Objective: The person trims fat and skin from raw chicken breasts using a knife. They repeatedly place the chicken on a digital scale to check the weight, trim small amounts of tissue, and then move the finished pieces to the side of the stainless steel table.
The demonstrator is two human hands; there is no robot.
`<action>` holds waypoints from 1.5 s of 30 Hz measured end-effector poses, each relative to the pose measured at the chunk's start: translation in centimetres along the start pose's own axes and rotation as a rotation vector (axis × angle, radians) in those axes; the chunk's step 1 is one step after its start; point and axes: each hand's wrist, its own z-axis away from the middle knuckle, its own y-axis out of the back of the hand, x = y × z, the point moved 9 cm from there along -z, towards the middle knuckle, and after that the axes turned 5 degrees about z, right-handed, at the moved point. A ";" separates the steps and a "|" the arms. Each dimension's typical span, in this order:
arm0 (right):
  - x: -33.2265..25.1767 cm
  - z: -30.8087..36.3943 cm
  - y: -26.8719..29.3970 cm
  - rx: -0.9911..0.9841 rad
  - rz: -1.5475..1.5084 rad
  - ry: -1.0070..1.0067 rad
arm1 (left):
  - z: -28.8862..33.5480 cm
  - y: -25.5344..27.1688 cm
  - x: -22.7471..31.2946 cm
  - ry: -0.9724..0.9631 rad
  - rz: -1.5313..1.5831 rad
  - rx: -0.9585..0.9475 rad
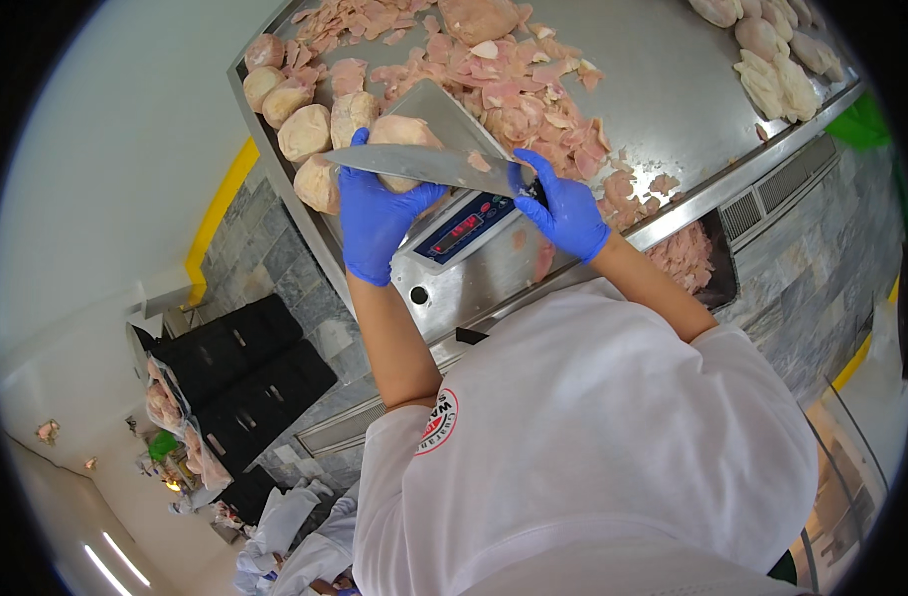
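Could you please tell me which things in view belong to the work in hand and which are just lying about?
Likely in use:
knife, in the right hand
pale meat piece, in the left hand
scale
sliced meat

Likely just nearby:
green item beside the table
black boxlike units

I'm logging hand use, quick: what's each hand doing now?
Left hand: holding a lump of meat, partly hidden behind the knife.
Right hand: closed, holding that knife.
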 end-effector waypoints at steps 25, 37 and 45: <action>-4.5 -8.4 0.0 -0.322 -0.206 0.111 | -0.9 -1.6 1.4 -0.140 -0.074 -0.428; 0.9 -5.7 1.3 -0.091 -0.051 -0.112 | 0.4 -0.9 0.3 -0.080 -0.138 -0.188; 1.8 1.4 1.8 -0.056 0.004 -0.053 | 0.4 -1.4 0.7 -0.070 -0.175 -0.141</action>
